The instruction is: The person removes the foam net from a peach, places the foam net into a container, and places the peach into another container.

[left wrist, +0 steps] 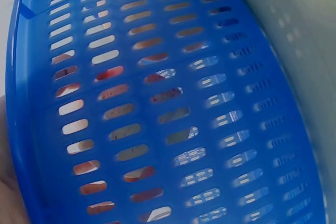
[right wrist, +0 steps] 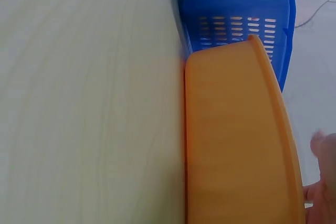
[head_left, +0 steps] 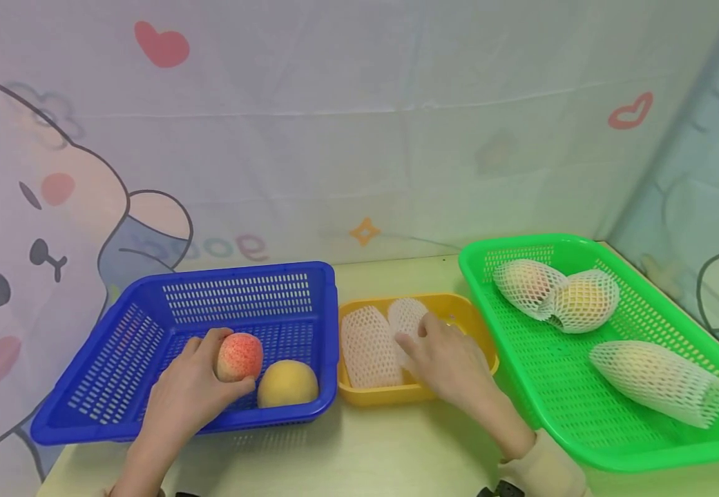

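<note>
My left hand (head_left: 186, 386) grips a red-speckled peach (head_left: 240, 357) at the blue basket (head_left: 328, 304), thumb at its lower edge and fingers behind it. A yellow peach (head_left: 287, 384) lies just right of it in the same basket. Over the yellow basket (head_left: 374, 395), my right hand (head_left: 449, 359) reaches down with thumb and fingers apart, right at a white foam net sleeve (head_left: 405, 316). Another foam net sleeve (head_left: 371, 348) lies to its left. In the left wrist view, the basket's slotted wall (left wrist: 152, 103) hides most of the hand and peach.
On the right stands a green basket (head_left: 558, 386). It holds two net-wrapped fruits (head_left: 523, 286) (head_left: 586, 300) at the back and a longer sleeved fruit (head_left: 657, 379) nearer the front. A printed cloth (head_left: 396, 138) hangs behind the pale wooden table (head_left: 347, 455).
</note>
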The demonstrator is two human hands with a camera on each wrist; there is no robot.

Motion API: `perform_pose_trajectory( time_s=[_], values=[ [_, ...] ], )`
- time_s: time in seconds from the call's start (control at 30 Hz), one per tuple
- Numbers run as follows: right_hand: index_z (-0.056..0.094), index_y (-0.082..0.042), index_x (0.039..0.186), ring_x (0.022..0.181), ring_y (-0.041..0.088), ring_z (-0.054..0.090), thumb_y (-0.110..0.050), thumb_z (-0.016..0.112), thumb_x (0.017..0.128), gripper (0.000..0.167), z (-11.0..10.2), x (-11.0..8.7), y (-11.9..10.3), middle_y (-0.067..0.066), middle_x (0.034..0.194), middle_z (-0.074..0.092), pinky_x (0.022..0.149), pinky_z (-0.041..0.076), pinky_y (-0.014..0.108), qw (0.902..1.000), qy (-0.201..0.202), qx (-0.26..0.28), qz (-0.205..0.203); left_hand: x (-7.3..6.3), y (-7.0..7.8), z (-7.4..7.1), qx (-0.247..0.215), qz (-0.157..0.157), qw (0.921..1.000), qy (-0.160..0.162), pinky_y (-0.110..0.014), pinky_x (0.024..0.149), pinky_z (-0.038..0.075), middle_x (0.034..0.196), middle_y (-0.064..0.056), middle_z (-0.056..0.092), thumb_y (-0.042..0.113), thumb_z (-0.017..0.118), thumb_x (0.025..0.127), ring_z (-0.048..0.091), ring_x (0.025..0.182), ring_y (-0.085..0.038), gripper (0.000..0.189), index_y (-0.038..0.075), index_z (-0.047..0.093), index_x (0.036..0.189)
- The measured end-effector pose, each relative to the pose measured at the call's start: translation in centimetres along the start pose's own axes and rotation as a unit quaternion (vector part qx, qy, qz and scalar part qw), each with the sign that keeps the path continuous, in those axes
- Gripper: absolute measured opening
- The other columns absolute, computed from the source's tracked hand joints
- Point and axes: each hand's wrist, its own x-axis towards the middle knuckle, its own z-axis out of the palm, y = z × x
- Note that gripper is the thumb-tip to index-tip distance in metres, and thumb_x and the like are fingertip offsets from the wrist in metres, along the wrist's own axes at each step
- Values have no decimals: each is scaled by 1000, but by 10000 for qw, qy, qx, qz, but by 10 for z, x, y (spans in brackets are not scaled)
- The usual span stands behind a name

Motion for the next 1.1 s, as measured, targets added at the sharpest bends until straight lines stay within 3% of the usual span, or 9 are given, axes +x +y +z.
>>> perform_pose_trajectory(
  time_s=[0.1,0.23,0.53,0.8,1.1],
  values=[
    [54,-12,93,56,18,47,-47,46,97,36,-1,0,0,3,69,52,47,35,28,10000,29,4,75,0,-1,2,38,-63,9998,-165,-41,56,46,110,-16,60,43,75,70,60,83,-27,73,15,49,133],
    [54,-12,89,57,17,44,-38,54,94,27,-1,-2,-1,2,70,50,47,34,28,9998,154,-7,110,1,-2,3,89,-82,9996,-274,-40,55,45,106,-15,60,45,74,70,60,80,-25,73,13,50,131],
    [52,-9,98,60,17,43,-25,67,85,26,3,-5,1,5,83,52,46,34,26,9993,375,35,-46,4,-6,3,132,-199,9986,-473,-41,54,44,103,-16,60,50,71,73,60,78,-27,74,9,49,130],
    [60,-10,99,69,18,46,-10,62,80,19,5,-5,2,6,91,54,46,36,25,9990,370,-77,-252,7,-9,4,66,-248,9966,-787,-43,58,47,105,-19,62,53,69,77,62,84,-30,78,3,47,132],
    [70,-9,101,70,17,43,-6,52,89,22,6,-5,2,3,86,49,47,35,25,9994,233,29,-242,8,-14,5,54,-75,9944,-1051,-53,72,51,115,-26,61,51,64,82,61,99,-40,82,-6,41,136]
  ],
)
